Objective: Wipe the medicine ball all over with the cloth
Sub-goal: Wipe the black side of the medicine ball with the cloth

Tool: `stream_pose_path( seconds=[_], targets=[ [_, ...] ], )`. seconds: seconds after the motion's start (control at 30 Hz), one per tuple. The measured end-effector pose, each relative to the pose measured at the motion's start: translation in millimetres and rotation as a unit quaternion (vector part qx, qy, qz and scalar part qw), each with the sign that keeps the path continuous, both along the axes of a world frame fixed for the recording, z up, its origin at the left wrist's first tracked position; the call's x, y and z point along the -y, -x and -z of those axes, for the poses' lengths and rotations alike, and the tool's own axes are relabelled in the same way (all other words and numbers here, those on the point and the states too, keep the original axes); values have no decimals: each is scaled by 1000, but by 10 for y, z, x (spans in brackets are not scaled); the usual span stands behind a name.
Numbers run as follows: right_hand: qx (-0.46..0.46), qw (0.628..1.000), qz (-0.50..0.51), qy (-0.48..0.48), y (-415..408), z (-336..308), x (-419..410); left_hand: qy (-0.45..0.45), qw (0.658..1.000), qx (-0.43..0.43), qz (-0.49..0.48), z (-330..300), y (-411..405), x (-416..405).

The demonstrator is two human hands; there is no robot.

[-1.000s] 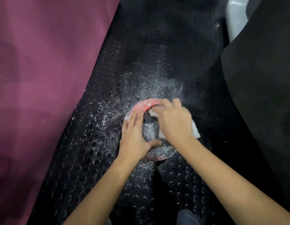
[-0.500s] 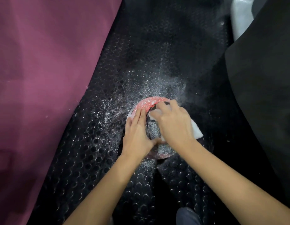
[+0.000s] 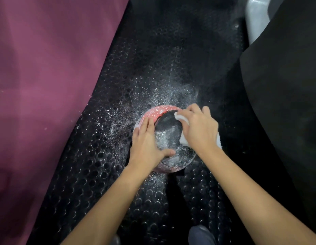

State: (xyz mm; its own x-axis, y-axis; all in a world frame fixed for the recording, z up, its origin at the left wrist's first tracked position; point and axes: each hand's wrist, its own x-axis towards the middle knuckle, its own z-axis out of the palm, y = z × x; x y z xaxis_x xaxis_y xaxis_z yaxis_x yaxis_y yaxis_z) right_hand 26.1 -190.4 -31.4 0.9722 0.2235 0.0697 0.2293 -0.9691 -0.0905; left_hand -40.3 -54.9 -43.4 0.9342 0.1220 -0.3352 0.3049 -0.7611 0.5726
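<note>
On the studded black floor mat (image 3: 104, 174), my left hand (image 3: 146, 147) lies flat, fingers straight, steadying the powder-dusted medicine ball (image 3: 168, 137); my right hand (image 3: 199, 131) grips the white cloth (image 3: 183, 140) against its top. Likely heavy, firm, slippery: brace its sides.

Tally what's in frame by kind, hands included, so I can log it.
Hands: 2, left hand steadying, right hand wiping
Red-and-black round medicine ball: 1
White cloth: 1
Black studded rubber floor mat: 1
Maroon padded mat: 1
Total: 6
</note>
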Motion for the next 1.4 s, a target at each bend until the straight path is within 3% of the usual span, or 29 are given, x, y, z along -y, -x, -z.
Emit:
stream_pose_path(
  seconds=[0.17,0.37,0.5,0.67,0.77,0.83,0.97,1.1,1.27,1.4],
  targets=[
    [20,999,-14,-30,-17,4,-126,-62,995,17,71,-48,-93,-56],
    [34,993,-112,-21,145,-28,-191,-14,999,31,41,-64,14,-179],
    [-45,998,26,-43,-60,-50,-32,-4,999,33,38,-60,77,-158],
    [-3,997,-65,-31,122,-61,-192,-10,999,34,33,-67,109,-189],
    [-72,995,24,-57,-67,-90,-79,0,999,31,31,-67,137,-187],
    [-71,997,35,-26,-81,-100,-140,-7,999,26,33,-54,118,-160],
    [-34,996,-84,15,54,-112,-348,-17,999,24,29,-34,114,-155],
    [-90,995,42,-17,-127,-132,-151,-9,999,28,29,-42,139,-139],
    [-64,994,-76,47,-13,-178,-371,-27,999,22,34,-46,112,-86],
    [-106,994,38,-3,-189,-152,-103,-6,999,27,20,-17,130,-120]
  ],
)
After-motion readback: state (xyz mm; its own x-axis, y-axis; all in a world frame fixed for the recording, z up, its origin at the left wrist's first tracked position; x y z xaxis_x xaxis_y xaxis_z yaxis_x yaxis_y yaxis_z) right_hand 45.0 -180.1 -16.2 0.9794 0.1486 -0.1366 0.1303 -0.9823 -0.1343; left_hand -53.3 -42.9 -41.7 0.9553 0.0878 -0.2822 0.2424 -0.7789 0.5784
